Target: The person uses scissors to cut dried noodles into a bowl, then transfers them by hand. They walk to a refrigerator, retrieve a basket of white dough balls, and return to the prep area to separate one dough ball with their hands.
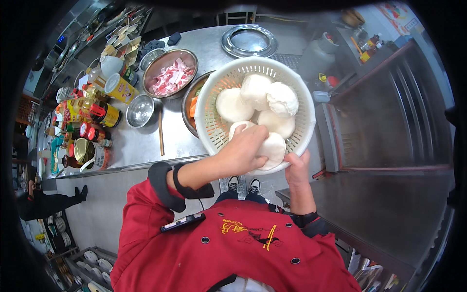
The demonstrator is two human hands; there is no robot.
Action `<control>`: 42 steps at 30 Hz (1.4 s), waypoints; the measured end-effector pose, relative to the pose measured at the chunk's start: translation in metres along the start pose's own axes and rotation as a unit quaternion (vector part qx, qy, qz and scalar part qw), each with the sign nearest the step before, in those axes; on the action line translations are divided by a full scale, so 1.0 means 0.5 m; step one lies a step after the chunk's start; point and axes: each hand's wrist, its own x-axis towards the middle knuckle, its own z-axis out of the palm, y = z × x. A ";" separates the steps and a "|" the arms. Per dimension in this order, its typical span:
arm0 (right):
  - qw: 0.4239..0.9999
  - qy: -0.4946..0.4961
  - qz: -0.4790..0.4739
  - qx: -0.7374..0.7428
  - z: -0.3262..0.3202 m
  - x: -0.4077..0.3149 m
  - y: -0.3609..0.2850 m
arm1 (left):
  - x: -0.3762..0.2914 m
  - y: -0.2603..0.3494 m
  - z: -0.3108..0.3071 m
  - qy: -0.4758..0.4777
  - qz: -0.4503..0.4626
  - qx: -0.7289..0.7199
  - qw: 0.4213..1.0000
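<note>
A pale plastic colander [309,109] is held up beside the steel counter. Several smooth white rounded food pieces [233,105] lie in it, along with one rougher, crumpled-looking white piece [282,99]. My left hand [242,149] reaches in over the near side, its thumb and fingers closed around a white rounded piece [275,148]; its fingertips are partly hidden. Another pale piece shows just beyond the knuckles. With my right hand [297,168] I grip the near right rim of the colander, thumb on top.
On the steel counter [175,140] are a bowl of sliced raw meat [173,75], a partly hidden bowl of cut vegetables [193,106], a small metal bowl [140,111], chopsticks [161,133], sauce bottles [105,114] and round metal trays [249,41]. A person [47,204] stands far left.
</note>
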 end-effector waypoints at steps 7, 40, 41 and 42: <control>0.998 0.052 0.007 0.023 -0.040 -0.013 -0.004 | 0.008 0.028 -0.038 0.077 0.020 -0.019 0.997; 0.999 0.009 0.034 0.002 -0.112 0.041 -0.031 | -0.052 -0.117 0.044 0.109 -0.322 -0.533 0.775; 0.999 -0.035 0.013 -0.005 -0.121 0.050 -0.031 | -0.051 -0.121 0.045 0.141 -0.334 -0.532 0.765; 0.998 -0.041 0.042 -0.017 -0.132 0.068 -0.035 | -0.048 -0.126 0.045 0.168 -0.335 -0.542 0.752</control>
